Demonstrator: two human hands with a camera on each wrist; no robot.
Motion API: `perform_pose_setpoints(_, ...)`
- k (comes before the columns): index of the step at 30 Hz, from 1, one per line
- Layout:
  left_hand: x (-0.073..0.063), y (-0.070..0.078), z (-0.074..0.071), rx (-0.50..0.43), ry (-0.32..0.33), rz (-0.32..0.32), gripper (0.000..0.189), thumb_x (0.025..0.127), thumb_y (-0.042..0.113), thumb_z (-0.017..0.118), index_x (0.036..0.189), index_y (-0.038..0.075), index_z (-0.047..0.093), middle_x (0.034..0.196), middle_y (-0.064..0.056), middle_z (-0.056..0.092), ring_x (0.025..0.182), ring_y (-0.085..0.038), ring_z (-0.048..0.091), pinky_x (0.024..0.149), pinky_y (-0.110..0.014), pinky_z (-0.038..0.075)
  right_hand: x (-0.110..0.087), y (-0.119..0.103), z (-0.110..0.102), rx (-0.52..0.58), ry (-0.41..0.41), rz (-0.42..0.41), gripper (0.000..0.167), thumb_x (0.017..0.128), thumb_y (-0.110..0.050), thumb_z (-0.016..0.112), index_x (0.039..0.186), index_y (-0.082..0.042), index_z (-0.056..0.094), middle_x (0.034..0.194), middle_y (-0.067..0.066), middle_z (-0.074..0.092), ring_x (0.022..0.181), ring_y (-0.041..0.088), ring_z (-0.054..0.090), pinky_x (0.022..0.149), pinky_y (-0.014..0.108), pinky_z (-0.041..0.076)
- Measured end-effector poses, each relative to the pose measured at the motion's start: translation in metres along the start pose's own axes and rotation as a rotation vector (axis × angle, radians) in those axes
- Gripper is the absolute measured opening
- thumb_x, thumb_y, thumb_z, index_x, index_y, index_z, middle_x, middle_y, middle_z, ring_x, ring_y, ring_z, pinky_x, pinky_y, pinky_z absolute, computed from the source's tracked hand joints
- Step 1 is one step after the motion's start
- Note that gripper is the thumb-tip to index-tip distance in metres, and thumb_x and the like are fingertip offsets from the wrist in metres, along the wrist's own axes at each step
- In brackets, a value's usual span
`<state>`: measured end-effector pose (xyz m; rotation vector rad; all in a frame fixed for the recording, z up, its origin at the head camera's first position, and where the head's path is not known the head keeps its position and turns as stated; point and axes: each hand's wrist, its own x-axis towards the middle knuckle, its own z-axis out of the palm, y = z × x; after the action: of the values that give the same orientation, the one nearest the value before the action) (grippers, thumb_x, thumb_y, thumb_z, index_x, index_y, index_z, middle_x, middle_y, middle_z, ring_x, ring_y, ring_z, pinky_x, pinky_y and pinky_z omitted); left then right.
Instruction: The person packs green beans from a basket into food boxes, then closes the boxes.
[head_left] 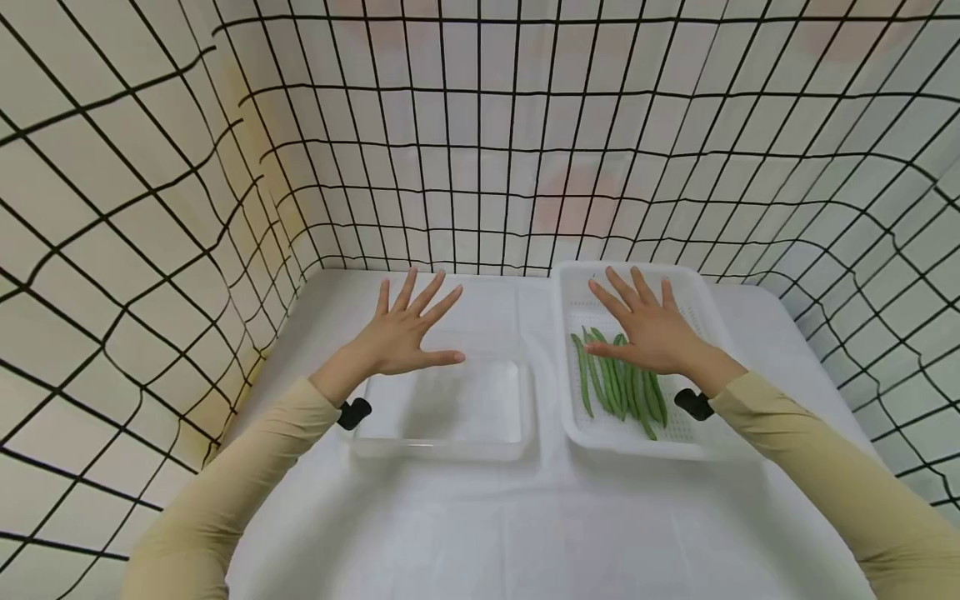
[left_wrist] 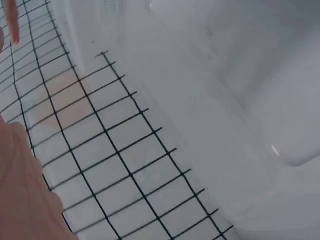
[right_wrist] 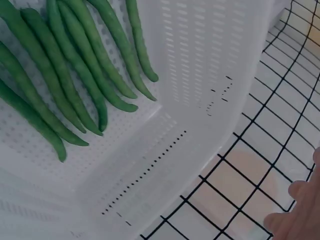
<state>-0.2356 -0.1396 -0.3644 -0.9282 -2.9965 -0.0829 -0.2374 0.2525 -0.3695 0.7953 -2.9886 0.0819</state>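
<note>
Fingers spread wide, my left hand hovers over the back part of a clear plastic container and holds nothing. My right hand, also spread and holding nothing, is above a white perforated basket. Several green beans lie side by side on the basket floor, partly hidden under that hand in the head view. The right wrist view shows the green beans closer, grouped toward one end of the basket. Only part of the left hand shows at the edge of the left wrist view.
A white cloth covers the table under both containers. Black wire grid stands along the back and both sides, with pale fabric behind it. The basket stands to the right of the clear container, a narrow gap between them.
</note>
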Motion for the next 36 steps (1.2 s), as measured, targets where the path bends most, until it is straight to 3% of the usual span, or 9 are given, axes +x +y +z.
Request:
perform_pose_setpoints(3, -0.018, -0.003, 0.004, -0.056, -0.005, -0.009, 0.094, 0.080, 0.082, 0.033, 0.152, 0.034, -0.001, 0.156, 0.004, -0.014, 0.138, -0.027, -0.023, 0.104, -0.059, -0.013, -0.011, 0.004, 0.002, 0.041, 0.002, 0.023, 0.092, 0.087, -0.065, 0.050, 0.154, -0.022, 0.005, 0.158, 0.013, 0.004, 0.141, 0.039, 0.000, 0.103, 0.067, 0.002)
perform_pose_setpoints(5, -0.031, -0.006, 0.007, -0.103, -0.013, -0.022, 0.094, 0.080, 0.081, 0.037, 0.153, 0.031, 0.004, 0.157, 0.003, -0.008, 0.140, -0.026, -0.017, 0.106, -0.057, -0.011, -0.019, 0.007, 0.003, 0.102, 0.013, 0.044, 0.091, 0.087, -0.064, 0.052, 0.154, -0.020, 0.008, 0.156, 0.014, 0.012, 0.137, 0.042, 0.020, 0.103, 0.066, 0.014)
perform_pose_setpoints(7, -0.046, -0.010, 0.012, -0.166, -0.024, -0.039, 0.095, 0.080, 0.079, 0.042, 0.154, 0.029, 0.008, 0.158, 0.001, -0.003, 0.142, -0.027, -0.011, 0.107, -0.056, -0.009, -0.027, 0.011, 0.004, 0.166, 0.007, 0.071, 0.090, 0.088, -0.062, 0.051, 0.154, -0.018, 0.009, 0.154, 0.017, 0.020, 0.121, 0.040, 0.046, 0.097, 0.062, 0.030)
perform_pose_setpoints(10, -0.068, -0.017, 0.024, -0.245, -0.023, -0.065, 0.098, 0.079, 0.076, 0.048, 0.154, 0.024, 0.012, 0.158, -0.003, 0.002, 0.142, -0.028, -0.006, 0.108, -0.056, -0.006, -0.040, 0.017, 0.005, 0.271, -0.014, 0.121, 0.085, 0.092, -0.058, 0.050, 0.154, -0.015, 0.011, 0.150, 0.020, 0.028, 0.108, 0.039, 0.056, 0.086, 0.058, 0.041)
perform_pose_setpoints(14, -0.089, -0.022, 0.045, -0.325, -0.010, -0.101, 0.103, 0.077, 0.073, 0.055, 0.154, 0.022, 0.010, 0.158, -0.004, -0.001, 0.142, -0.028, -0.006, 0.109, -0.056, -0.003, -0.055, 0.025, 0.008, 0.369, -0.041, 0.185, 0.077, 0.096, -0.052, 0.046, 0.153, -0.011, 0.015, 0.148, 0.021, 0.032, 0.122, 0.041, 0.045, 0.085, 0.060, 0.041)
perform_pose_setpoints(19, -0.105, -0.024, 0.072, -0.368, 0.042, -0.155, 0.105, 0.077, 0.072, 0.058, 0.154, 0.023, 0.007, 0.158, -0.002, -0.002, 0.143, -0.024, -0.006, 0.110, -0.054, 0.001, -0.067, 0.033, 0.012, 0.443, -0.026, 0.232, 0.071, 0.098, -0.049, 0.045, 0.152, -0.010, 0.021, 0.146, 0.020, 0.036, 0.121, 0.040, 0.046, 0.085, 0.061, 0.040)
perform_pose_setpoints(24, -0.115, -0.027, 0.095, -0.404, 0.113, -0.175, 0.104, 0.080, 0.067, 0.060, 0.154, 0.014, 0.009, 0.158, -0.006, 0.004, 0.143, -0.025, -0.002, 0.111, -0.051, 0.005, -0.070, 0.037, 0.013, 0.477, 0.005, 0.245, 0.065, 0.099, -0.046, 0.044, 0.148, -0.006, 0.030, 0.140, 0.021, 0.043, 0.117, 0.040, 0.049, 0.083, 0.060, 0.041)
perform_pose_setpoints(30, -0.124, -0.027, 0.111, -0.513, 0.196, -0.242, 0.101, 0.081, 0.058, 0.066, 0.154, 0.020, 0.007, 0.158, 0.001, 0.004, 0.143, -0.019, -0.004, 0.107, -0.058, 0.016, -0.068, 0.045, 0.012, 0.512, 0.025, 0.266, 0.056, 0.102, -0.041, 0.039, 0.140, 0.000, 0.043, 0.131, 0.025, 0.050, 0.111, 0.042, 0.051, 0.081, 0.058, 0.043)
perform_pose_setpoints(36, -0.126, -0.026, 0.112, -0.552, 0.238, -0.267, 0.101, 0.081, 0.054, 0.069, 0.154, 0.024, 0.007, 0.158, 0.007, 0.001, 0.143, -0.020, -0.003, 0.094, -0.067, 0.029, -0.060, 0.061, 0.019, 0.612, -0.091, 0.321, 0.062, 0.102, -0.045, 0.036, 0.135, 0.006, 0.044, 0.125, 0.028, 0.053, 0.107, 0.042, 0.056, 0.083, 0.053, 0.047)
